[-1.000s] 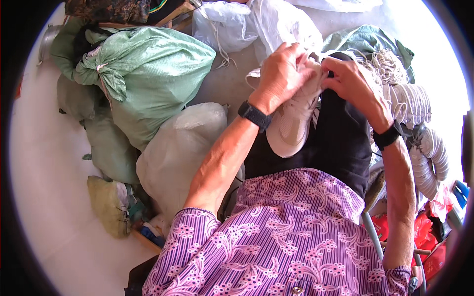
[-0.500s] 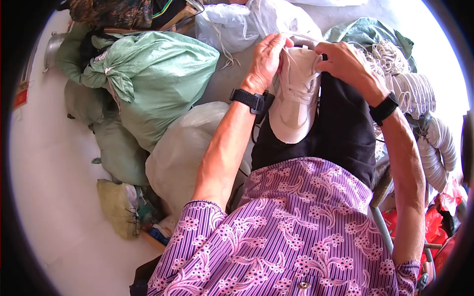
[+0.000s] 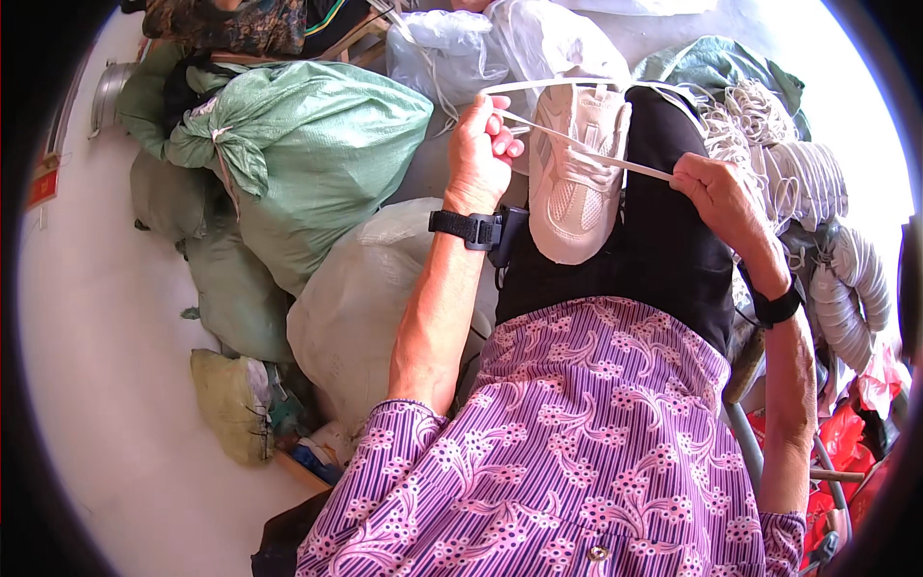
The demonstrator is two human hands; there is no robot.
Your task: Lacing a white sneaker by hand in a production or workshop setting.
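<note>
A white sneaker point(image 3: 577, 188) rests on my black-trousered lap, its toe pointing toward me. My left hand point(image 3: 481, 154), left of the shoe, pinches a white shoelace point(image 3: 625, 164) near the thumb and forefinger. That lace runs taut across the tongue and eyelets to my right hand point(image 3: 721, 197), whose closed fingers grip it on the shoe's right side. Another stretch of lace arches over the shoe's collar from the left hand to the right. Black straps circle both wrists.
Full green sacks point(image 3: 317, 144) and a white plastic bag point(image 3: 361, 298) crowd the left. On the right lie bundles of white laces point(image 3: 803, 183), more white coils and red plastic bags point(image 3: 838, 447). Clear plastic bags point(image 3: 447, 58) sit beyond the shoe.
My hands have moved apart, away from the shoe's upper eyelets. The left went left and the right went down and right, stretching the lace across the shoe.
</note>
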